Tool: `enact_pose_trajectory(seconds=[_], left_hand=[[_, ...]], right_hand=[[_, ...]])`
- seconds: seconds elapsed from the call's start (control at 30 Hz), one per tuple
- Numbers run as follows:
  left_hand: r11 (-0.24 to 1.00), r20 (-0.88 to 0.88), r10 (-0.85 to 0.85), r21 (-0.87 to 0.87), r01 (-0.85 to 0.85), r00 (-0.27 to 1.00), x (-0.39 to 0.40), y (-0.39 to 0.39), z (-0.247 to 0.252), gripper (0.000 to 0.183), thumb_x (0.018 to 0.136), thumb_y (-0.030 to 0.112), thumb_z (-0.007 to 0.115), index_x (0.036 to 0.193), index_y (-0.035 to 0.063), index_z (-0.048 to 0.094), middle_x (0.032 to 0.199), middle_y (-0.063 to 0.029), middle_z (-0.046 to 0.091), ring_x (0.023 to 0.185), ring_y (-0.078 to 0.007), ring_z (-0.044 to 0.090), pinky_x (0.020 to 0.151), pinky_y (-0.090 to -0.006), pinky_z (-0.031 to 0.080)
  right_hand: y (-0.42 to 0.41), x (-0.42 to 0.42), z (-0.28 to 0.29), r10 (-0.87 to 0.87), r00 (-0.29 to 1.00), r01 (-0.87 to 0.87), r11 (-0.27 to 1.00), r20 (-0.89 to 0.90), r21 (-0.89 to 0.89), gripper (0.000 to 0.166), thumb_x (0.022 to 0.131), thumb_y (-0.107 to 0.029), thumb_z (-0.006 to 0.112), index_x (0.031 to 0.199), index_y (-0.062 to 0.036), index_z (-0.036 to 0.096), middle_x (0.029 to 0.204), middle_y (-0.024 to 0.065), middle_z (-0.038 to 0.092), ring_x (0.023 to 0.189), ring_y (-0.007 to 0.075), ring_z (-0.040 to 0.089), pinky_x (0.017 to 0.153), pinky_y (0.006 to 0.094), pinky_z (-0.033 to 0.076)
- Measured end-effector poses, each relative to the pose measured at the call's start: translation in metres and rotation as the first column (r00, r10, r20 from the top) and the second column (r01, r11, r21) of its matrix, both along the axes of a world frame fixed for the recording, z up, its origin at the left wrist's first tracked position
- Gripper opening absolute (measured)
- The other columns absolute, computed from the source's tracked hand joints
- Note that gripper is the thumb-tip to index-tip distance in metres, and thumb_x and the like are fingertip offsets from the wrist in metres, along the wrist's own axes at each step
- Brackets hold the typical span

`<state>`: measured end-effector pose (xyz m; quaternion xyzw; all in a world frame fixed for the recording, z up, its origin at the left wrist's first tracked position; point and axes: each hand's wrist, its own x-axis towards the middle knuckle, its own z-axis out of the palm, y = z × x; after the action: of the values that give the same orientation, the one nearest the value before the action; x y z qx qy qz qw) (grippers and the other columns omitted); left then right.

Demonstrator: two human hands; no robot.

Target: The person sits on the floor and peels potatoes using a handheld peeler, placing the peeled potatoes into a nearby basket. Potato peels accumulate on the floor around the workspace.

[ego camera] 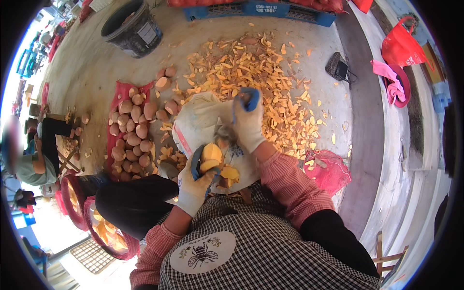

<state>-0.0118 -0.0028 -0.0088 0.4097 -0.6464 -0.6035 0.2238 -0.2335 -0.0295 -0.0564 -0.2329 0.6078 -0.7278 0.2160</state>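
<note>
My left hand (197, 181), in a white glove with blue palm coating, grips a partly peeled sweet potato (211, 155) with orange flesh. Above and to its right is my right hand (249, 117) in a similar glove, its fingers curled; a blurred grey blade-like shape shows beside it, and whether it belongs to a tool in the hand cannot be told. Beneath both hands a whitish sack cloth (195, 108) covers my lap, with cut orange pieces (230, 173) lying on it. Unpeeled sweet potatoes (134, 139) are piled on a red mesh sack (121, 94) at the left.
Orange peelings (246, 69) spread over the concrete floor ahead. A black bucket (132, 30) stands upper left, below a blue pallet (261, 11) at the top. Mesh-lined containers (128, 241) hold orange pieces lower left. Another person (34, 163) sits at the far left. A red mesh bag (333, 174) lies right.
</note>
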Motion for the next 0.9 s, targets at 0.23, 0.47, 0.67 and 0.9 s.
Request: enact_pose_trajectory(seconds=[0.23, 0.47, 0.67, 0.9], left_hand=[[0.993, -0.163, 0.060, 0.108, -0.043, 0.985, 0.013, 0.003, -0.026, 0.060, 0.085, 0.002, 0.065, 0.141, -0.0014, 0.044, 0.121, -0.0124, 0.063, 0.105, -0.0143, 0.062, 0.091, -0.0275, 0.050], [0.925, 0.051, -0.063, -0.371, 0.077, 0.997, 0.016, 0.011, -0.026, 0.073, 0.078, -0.004, 0.065, 0.147, 0.0016, 0.040, 0.104, -0.0068, 0.067, 0.086, -0.0127, 0.064, 0.082, -0.0249, 0.052], [0.949, 0.142, 0.017, -0.315, 0.029, 0.990, 0.014, 0.010, -0.010, 0.077, 0.079, -0.001, 0.069, 0.148, 0.0014, 0.035, 0.106, -0.0127, 0.066, 0.092, -0.0190, 0.066, 0.084, -0.0288, 0.054], [0.996, -0.023, -0.008, 0.090, 0.010, 1.000, 0.021, 0.006, -0.016, 0.074, 0.084, 0.003, 0.070, 0.148, 0.0010, 0.033, 0.110, -0.0072, 0.063, 0.093, -0.0127, 0.063, 0.083, -0.0275, 0.053]], right_hand=[[0.015, 0.015, 0.015, -0.062, 0.981, 0.081, 0.992, -0.186, 0.096, 0.023, 0.086, -0.004, 0.065, 0.106, -0.0076, 0.054, 0.077, 0.0019, 0.050, 0.064, 0.0143, 0.049, 0.058, 0.0298, 0.044], [0.010, 0.025, 0.031, 0.218, 0.930, -0.180, 0.972, -0.297, 0.148, 0.019, 0.089, -0.012, 0.063, 0.106, -0.0105, 0.054, 0.075, 0.0054, 0.056, 0.071, 0.0151, 0.057, 0.061, 0.0336, 0.046], [-0.015, -0.021, -0.011, -0.053, 0.990, 0.035, 0.990, 0.132, 0.134, 0.017, 0.088, -0.009, 0.060, 0.103, -0.0071, 0.053, 0.077, 0.0024, 0.051, 0.066, 0.0158, 0.048, 0.063, 0.0326, 0.044], [0.039, 0.058, 0.035, 0.260, 0.945, -0.250, 0.965, 0.196, -0.077, 0.020, 0.095, 0.001, 0.055, 0.113, -0.0041, 0.052, 0.078, -0.0058, 0.042, 0.065, 0.0040, 0.040, 0.057, 0.0196, 0.037]])
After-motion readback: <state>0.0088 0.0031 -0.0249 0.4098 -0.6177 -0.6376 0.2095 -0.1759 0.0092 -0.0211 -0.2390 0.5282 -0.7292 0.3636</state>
